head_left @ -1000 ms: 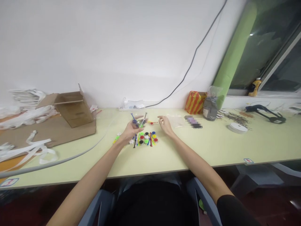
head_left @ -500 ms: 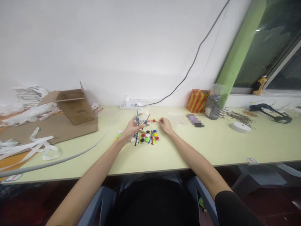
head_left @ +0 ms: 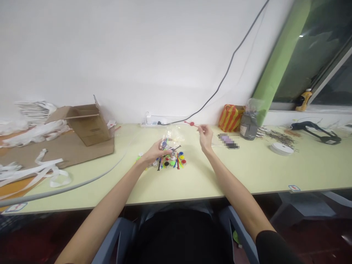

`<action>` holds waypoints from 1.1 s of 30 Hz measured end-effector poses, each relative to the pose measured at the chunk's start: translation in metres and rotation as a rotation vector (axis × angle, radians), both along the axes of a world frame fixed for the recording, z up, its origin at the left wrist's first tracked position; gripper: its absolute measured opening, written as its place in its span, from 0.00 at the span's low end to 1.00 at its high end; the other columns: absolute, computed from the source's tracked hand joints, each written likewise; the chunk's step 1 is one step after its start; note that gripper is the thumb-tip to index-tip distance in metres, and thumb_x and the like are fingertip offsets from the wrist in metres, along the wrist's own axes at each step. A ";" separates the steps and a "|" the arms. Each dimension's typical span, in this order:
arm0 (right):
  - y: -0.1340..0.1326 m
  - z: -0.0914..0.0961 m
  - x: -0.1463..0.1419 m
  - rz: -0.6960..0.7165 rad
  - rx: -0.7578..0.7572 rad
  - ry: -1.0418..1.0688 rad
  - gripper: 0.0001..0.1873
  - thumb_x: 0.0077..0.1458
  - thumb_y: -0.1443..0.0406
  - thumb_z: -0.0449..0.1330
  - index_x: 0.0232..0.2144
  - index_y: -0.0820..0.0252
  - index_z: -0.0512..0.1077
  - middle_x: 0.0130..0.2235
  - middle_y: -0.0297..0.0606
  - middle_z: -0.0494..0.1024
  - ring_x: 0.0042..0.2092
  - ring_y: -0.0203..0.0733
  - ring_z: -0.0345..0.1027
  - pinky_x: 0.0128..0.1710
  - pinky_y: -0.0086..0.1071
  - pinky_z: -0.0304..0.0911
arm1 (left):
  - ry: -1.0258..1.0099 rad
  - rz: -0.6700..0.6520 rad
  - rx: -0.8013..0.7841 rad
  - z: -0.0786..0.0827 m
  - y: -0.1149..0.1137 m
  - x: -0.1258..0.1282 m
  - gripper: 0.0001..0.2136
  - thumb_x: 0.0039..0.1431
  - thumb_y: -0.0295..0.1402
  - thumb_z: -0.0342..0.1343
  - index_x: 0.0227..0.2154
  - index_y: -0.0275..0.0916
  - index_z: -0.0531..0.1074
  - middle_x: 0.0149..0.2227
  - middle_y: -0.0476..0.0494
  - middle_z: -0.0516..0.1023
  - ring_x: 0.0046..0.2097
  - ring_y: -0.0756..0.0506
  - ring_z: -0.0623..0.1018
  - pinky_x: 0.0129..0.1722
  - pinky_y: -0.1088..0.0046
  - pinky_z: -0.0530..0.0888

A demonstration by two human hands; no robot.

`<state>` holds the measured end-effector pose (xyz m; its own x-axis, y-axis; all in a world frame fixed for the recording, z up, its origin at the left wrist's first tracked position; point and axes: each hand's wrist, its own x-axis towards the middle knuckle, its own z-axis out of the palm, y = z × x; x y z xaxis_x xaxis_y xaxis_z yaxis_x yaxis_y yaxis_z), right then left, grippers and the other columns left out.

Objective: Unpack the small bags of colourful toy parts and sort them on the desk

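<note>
My right hand (head_left: 205,136) is raised above the table, its fingers pinching one end of a red arrow spinner (head_left: 191,124), a thin pointer with a round disc at its middle. My left hand (head_left: 157,151) is closed on several small arrow spinners (head_left: 165,144); blue and dark parts show, and a dark stick juts out to the right. Crinkled clear plastic (head_left: 173,134) shows just beyond its fingers. Directly below lies a cluster of coloured round discs and thin pointers (head_left: 172,162) in red, yellow, green, blue, black and white, partly hidden by that hand.
At the left are an open cardboard box (head_left: 92,126), white ribbons (head_left: 52,169) and a grey cable (head_left: 96,179). A power strip (head_left: 154,121) lies against the wall. On the right stand a striped bag (head_left: 230,118), a blurred-out phone (head_left: 228,141) and a white roll (head_left: 282,148).
My right hand has moved up and to the right, carrying the red arrow spinner away from my left hand. My left hand has dropped slightly toward the cluster, and more clear plastic shows beyond it.
</note>
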<state>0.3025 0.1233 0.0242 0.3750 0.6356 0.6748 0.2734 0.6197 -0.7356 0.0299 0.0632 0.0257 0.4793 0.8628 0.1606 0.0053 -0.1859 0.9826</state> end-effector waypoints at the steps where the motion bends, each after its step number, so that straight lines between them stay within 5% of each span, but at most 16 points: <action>1: -0.004 0.003 -0.001 0.012 0.004 -0.044 0.08 0.60 0.60 0.56 0.33 0.59 0.69 0.34 0.38 0.74 0.37 0.41 0.68 0.39 0.33 0.62 | 0.019 0.000 0.004 0.000 -0.001 0.000 0.35 0.47 0.39 0.71 0.58 0.40 0.65 0.39 0.41 0.80 0.31 0.47 0.80 0.17 0.83 0.68; 11: -0.023 0.015 -0.007 0.057 0.109 -0.382 0.06 0.61 0.66 0.56 0.32 0.56 0.71 0.39 0.40 0.71 0.42 0.44 0.65 0.41 0.37 0.63 | 0.080 -0.039 0.005 0.009 -0.010 0.002 0.34 0.48 0.38 0.70 0.58 0.40 0.66 0.39 0.44 0.77 0.30 0.51 0.76 0.19 0.83 0.68; 21: -0.035 0.025 -0.018 0.396 0.135 -0.451 0.04 0.58 0.65 0.63 0.30 0.55 0.77 0.33 0.38 0.76 0.38 0.43 0.67 0.39 0.38 0.63 | 0.078 -0.124 -0.055 0.005 -0.010 0.001 0.36 0.48 0.39 0.70 0.60 0.42 0.63 0.39 0.43 0.77 0.31 0.48 0.78 0.20 0.80 0.71; 27: -0.034 0.025 -0.019 0.519 0.066 -0.465 0.06 0.58 0.62 0.65 0.29 0.56 0.78 0.33 0.39 0.79 0.38 0.44 0.67 0.40 0.38 0.62 | 0.049 -0.192 -0.102 0.006 -0.011 0.001 0.40 0.49 0.36 0.70 0.64 0.42 0.59 0.46 0.37 0.78 0.37 0.44 0.81 0.23 0.79 0.74; 33: -0.032 0.027 -0.009 0.563 -0.019 -0.520 0.09 0.58 0.60 0.63 0.28 0.57 0.77 0.33 0.38 0.78 0.39 0.43 0.68 0.43 0.38 0.62 | 0.029 -0.208 -0.102 0.006 -0.011 0.002 0.34 0.49 0.35 0.70 0.60 0.38 0.66 0.50 0.32 0.78 0.42 0.39 0.82 0.30 0.75 0.77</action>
<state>0.2934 0.0915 0.0514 -0.3715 0.6499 0.6631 0.2344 0.7567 -0.6103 0.0321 0.0525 0.0317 0.6513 0.7563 0.0614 0.0057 -0.0858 0.9963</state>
